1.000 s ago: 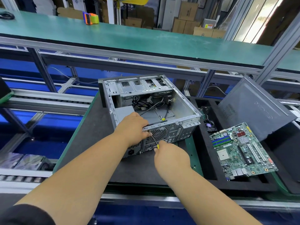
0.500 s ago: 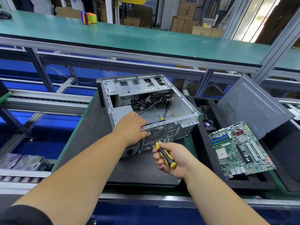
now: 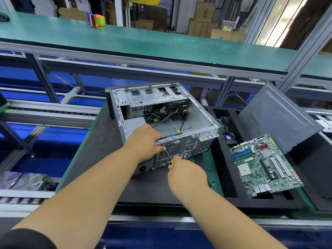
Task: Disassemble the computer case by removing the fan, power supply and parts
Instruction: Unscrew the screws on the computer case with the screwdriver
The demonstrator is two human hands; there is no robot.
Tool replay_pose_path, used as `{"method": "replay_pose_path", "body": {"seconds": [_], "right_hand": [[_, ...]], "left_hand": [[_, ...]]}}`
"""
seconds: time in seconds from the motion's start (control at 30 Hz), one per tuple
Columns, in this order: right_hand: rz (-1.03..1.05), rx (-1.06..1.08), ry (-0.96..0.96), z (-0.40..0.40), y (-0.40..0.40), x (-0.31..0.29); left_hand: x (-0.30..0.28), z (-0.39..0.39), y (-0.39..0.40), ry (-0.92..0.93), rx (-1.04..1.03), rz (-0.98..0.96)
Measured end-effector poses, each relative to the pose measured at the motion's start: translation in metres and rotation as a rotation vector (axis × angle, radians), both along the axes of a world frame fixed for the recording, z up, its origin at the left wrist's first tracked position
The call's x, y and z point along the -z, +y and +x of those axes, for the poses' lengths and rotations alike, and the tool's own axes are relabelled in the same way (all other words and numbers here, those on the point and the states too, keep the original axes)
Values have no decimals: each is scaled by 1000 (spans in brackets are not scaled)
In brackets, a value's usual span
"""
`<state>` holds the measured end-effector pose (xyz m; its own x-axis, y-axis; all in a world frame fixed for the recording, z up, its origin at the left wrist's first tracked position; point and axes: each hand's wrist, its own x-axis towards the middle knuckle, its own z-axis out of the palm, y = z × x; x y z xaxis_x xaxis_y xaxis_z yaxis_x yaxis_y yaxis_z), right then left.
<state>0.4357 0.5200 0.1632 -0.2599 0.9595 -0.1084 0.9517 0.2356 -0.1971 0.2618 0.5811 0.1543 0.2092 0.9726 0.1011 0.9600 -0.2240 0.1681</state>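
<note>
Two green benches, black mat, cardboard boxes behind.

Loose cables clutter the open computer case; its right half stays free.
</note>
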Motion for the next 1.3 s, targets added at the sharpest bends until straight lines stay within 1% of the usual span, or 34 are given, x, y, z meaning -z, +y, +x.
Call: {"method": "replay_pose_path", "body": {"seconds": [0.07, 0.1, 0.13, 0.23, 0.3, 0.33, 0.4, 0.47, 0.5, 0.53, 0.57, 0.6, 0.63, 0.7, 0.73, 0.77, 0.83, 0.9, 0.97, 1.03, 1.13, 1.2, 1.23, 1.3], "right_hand": [[-63, 21, 115, 4, 5, -2], [-149, 45, 208, 6, 8, -3], [-277, 101, 345, 8, 10, -6], [-776, 362, 885, 14, 12, -9], [-999, 447, 1164, 22, 14, -9], [-1071, 461, 1246, 25, 15, -9], [-1146, 465, 1332, 28, 15, -8], [-1140, 458, 1352, 26, 12, -6], [-1097, 452, 1325, 24, 11, -5], [-1020, 440, 1258, 22, 10, -3], [-916, 415, 1144, 20, 9, -3], [-789, 371, 986, 17, 8, -5], [-645, 302, 796, 16, 7, -7], [-322, 109, 351, 14, 4, -8], [-195, 29, 158, 12, 2, -8], [-103, -11, 39, 10, -1, -6], [-29, -32, -51, 6, -3, -2], [-31, -7, -15, 5, -2, -1], [-94, 27, 120, 10, 3, -1], [-238, 96, 316, 12, 7, -4], [-618, 348, 699, 12, 12, -11], [-797, 436, 929, 15, 13, -13], [-842, 443, 1001, 17, 13, -13], [-888, 422, 1059, 21, 12, -12]], "left_hand": [[0, 0, 0, 6, 2, 1], [0, 0, 1, 7, 2, 0], [0, 0, 0, 5, 2, 0], [0, 0, 0, 3, 3, 0], [0, 0, 0, 12, 5, 2], [-1, 0, 0, 14, 3, 1], [-1, 1, 0, 17, 0, 3], [-1, 1, 0, 20, -1, 1], [-1, 1, 0, 17, 0, -2], [-1, 1, 0, 12, 1, -2], [0, 0, 0, 7, 2, 0], [1, 0, 0, 3, 4, 3], [1, 0, 0, -1, 5, 3], [2, 0, 1, -11, 5, 2], [3, -1, 1, -12, 8, 4], [3, -1, 1, -9, 11, 5], [3, -1, 1, -1, 13, 8], [3, -1, 1, 2, 11, 9], [3, -1, 1, 2, 10, 8], [3, -1, 2, 4, 9, 7], [4, 0, 2, -3, 7, 14], [4, -1, 2, -9, 4, 15], [4, -1, 2, -12, 2, 15], [5, -1, 1, -9, 4, 17]]}}
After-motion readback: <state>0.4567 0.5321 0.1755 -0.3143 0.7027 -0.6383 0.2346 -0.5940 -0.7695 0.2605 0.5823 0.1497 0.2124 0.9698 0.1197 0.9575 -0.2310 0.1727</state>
